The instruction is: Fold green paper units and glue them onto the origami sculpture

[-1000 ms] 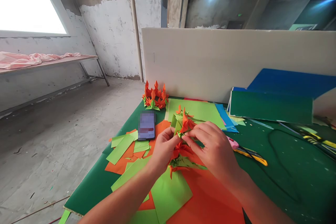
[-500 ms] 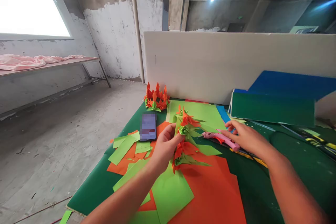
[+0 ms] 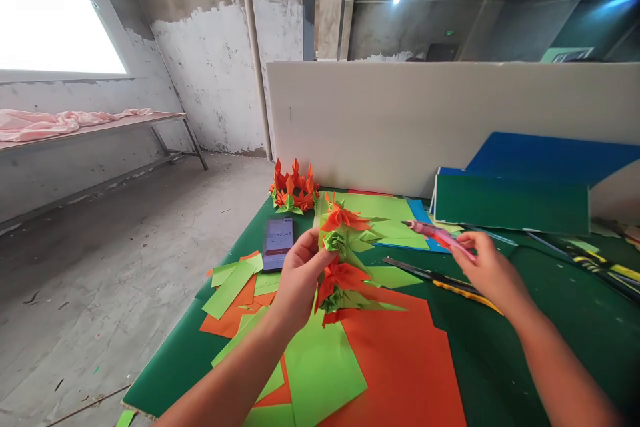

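My left hand [image 3: 303,277] is closed around a paper-flower strip [image 3: 345,273] of folded orange and green pieces, with green leaf points sticking out to the right. The thumb presses beside a green paper rose [image 3: 334,240]. To the right, my right hand [image 3: 487,270] grips a pink hot glue gun [image 3: 443,238] by its handle end, raised above the table. Its nozzle points left, toward the strip but apart from it. Below the glue gun lies a box cutter [image 3: 450,281] with a yellow-orange handle. An orange and green paper crown [image 3: 294,188] stands at the back left.
Orange sheets [image 3: 405,360] and green sheets [image 3: 325,363] cover the front of the green tabletop [image 3: 165,373]. A phone [image 3: 278,244] lies left of my left hand. Green and blue boards [image 3: 510,203] lean at the back right against a white panel [image 3: 360,127].
My right hand has picked up the glue gun from the table and lifted it, uncovering the box cutter. My left hand and the paper-flower strip have shifted slightly left.
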### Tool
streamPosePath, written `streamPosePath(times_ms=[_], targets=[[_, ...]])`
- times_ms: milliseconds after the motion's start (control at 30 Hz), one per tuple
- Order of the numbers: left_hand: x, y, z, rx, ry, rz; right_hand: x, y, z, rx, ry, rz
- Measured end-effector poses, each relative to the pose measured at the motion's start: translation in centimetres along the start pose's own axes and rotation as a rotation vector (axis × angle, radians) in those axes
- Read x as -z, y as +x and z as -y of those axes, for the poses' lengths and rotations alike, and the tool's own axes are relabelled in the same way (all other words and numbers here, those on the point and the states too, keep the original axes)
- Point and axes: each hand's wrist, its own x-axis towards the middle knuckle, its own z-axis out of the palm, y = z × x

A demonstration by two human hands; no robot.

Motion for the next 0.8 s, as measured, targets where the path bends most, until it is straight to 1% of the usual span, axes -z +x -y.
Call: streamPosePath(times_ms=[33, 100, 167, 267, 433, 533, 633, 733, 800], targets=[[0.0, 0.0, -0.1, -0.007, -0.006, -0.011, 0.4, 0.2, -0.5, -0.032, 0.007, -0.051], [0.0, 0.0, -0.1, -0.007, -0.016, -0.012, 0.9, 0.7, -1.8, -0.116, 0.116, -0.139], [0.0, 0.0, 0.1, 0.008, -0.021, 0.003, 0.9, 1.2, -3.2, -0.230, 0.358, -0.183], [0.0, 0.0, 0.6, 0.029, -0.014, 0.023, 0.5, 1.9, -4.9, -0.308, 0.539, -0.209], [0.0, -0.2, 0.6, 0.059, -0.013, 0.038, 0.2, 2.3, -7.0, -0.398, 0.687, -0.239], [0.0, -0.3, 0.4, 0.068, -0.021, 0.049, 0.3, 2.4, -8.1, -0.414, 0.703, -0.259], [0.1, -0.4, 0.4, 0.069, -0.040, 0.070, 0.0, 2.7, -8.9, -0.401, 0.660, -0.291], [0.3, -0.4, 0.6, 0.060, -0.049, 0.102, -0.6, 3.0, -9.4, -0.385, 0.525, -0.337], [0.4, -0.4, 0.7, 0.054, -0.044, 0.123, -0.9, 3.0, -9.5, -0.374, 0.375, -0.358]])
